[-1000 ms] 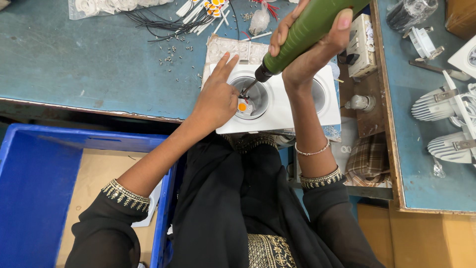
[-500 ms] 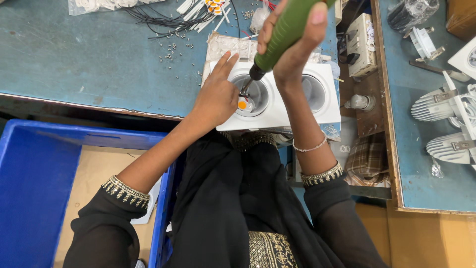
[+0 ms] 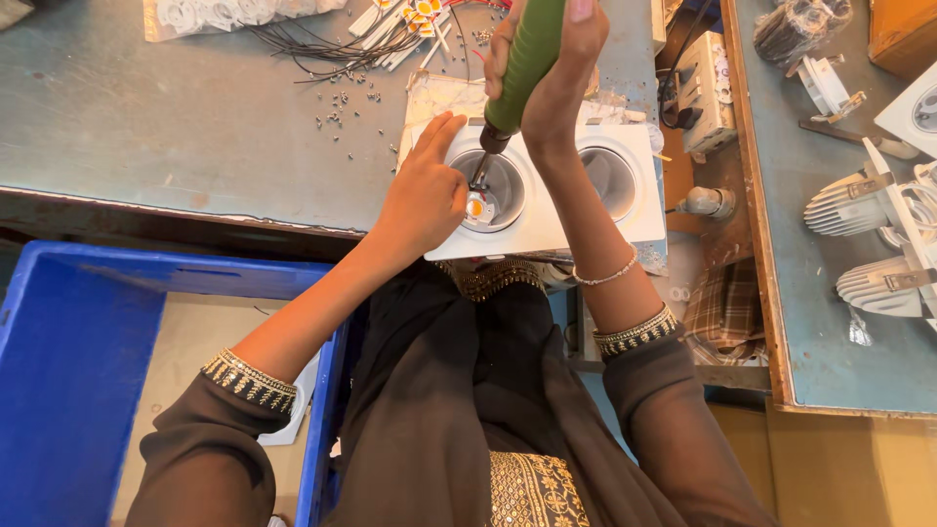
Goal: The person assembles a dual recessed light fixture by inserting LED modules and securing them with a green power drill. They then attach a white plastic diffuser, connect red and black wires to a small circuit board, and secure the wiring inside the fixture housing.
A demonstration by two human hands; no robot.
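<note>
A white double downlight housing (image 3: 547, 220) lies at the near edge of the grey bench. My left hand (image 3: 422, 190) rests on its left rim, fingers at the left round cup, where a small orange and yellow chip (image 3: 475, 207) sits. My right hand (image 3: 551, 59) grips a green electric screwdriver (image 3: 525, 63), held almost upright. Its bit (image 3: 480, 176) points down into the left cup, right above the chip. The right cup (image 3: 608, 181) holds nothing I can see.
Small screws (image 3: 342, 102) and black wires (image 3: 322, 44) lie scattered on the grey bench (image 3: 176, 127). A blue crate (image 3: 68, 361) stands below left. White finned lamp bodies (image 3: 878, 244) lie on the right-hand table, with a switch box (image 3: 708, 83) in the gap between.
My right hand has swung the green screwdriver from a slant to nearly upright, and its bit has come down into the left cup. My left hand stays on the housing.
</note>
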